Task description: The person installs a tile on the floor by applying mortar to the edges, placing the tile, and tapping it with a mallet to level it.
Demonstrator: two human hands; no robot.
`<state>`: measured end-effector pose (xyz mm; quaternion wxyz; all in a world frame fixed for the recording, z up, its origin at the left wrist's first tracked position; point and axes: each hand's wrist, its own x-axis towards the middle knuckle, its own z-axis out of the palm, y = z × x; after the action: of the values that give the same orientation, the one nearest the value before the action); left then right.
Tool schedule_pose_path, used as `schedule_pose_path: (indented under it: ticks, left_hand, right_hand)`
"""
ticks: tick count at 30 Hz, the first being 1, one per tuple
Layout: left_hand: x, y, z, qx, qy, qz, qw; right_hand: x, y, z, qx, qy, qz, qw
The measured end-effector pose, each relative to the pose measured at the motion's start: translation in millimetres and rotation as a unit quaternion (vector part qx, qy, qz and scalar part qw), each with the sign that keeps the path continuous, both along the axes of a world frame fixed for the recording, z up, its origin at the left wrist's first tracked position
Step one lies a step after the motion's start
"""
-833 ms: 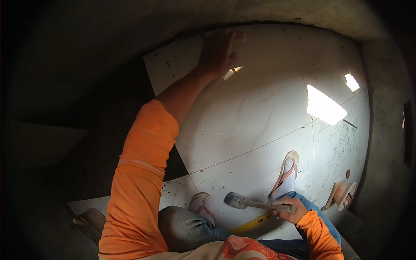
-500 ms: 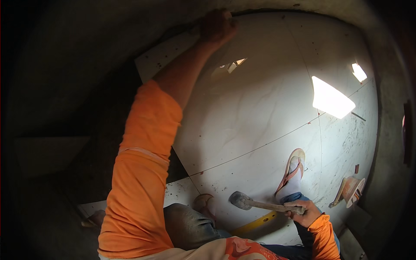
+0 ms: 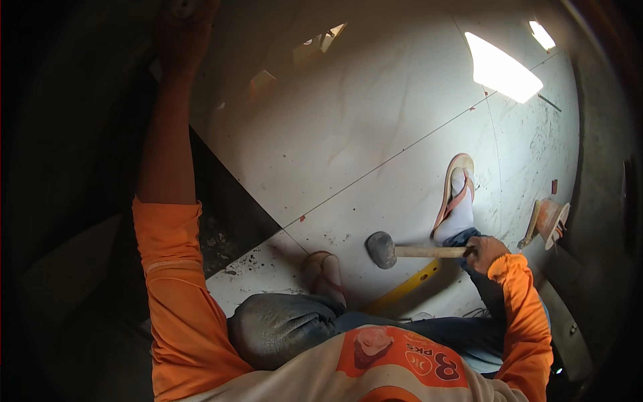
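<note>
My right hand (image 3: 488, 254) is closed round the end of the wooden handle of a rubber mallet (image 3: 382, 250). Its dark, rounded head points left, over the pale floor tiles (image 3: 348, 161). My left arm stretches far forward, and my left hand (image 3: 182, 40) is at the upper edge of the view, in shadow. Its fingers look closed; a small pale round spot shows at them, but I cannot make out what it is. Below the mallet, a yellow spirit level (image 3: 405, 287) lies on the tiles, partly hidden by my leg.
My sandalled feet (image 3: 459, 197) rest on the tiles. A dark untiled patch (image 3: 231, 201) borders them at left. On the right, near the wall (image 3: 606, 154), lie an orange and white container (image 3: 552, 220) and a thin dark stick (image 3: 549, 102). Bright light reflects off the tiles.
My view has shifted, so the floor sits higher in it. My left hand has moved leftward from the tiles' far edge. The mallet stays in my right hand, its handle now more level.
</note>
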<state>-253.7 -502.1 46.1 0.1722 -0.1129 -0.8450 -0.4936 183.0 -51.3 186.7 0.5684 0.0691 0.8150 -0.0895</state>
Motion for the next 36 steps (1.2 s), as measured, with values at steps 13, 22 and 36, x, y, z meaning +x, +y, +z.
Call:
schedule_pose_path:
  ticks: [13, 22, 36]
  left_hand:
    - [29, 8, 5, 0.114, -0.049, 0.026, 0.992]
    - [165, -82, -79, 0.007, -0.215, 0.367, 0.905]
    - [160, -71, -74, 0.006, -0.162, 0.367, 0.916]
  right_hand:
    - [-404, -310, -30, -0.337, 0.592, -0.065, 0.729]
    - [-494, -329, -14, -0.049, 0.446, 0.434, 0.781]
    - [-495, -266, 17, 0.150, 0.379, 0.516, 0.754]
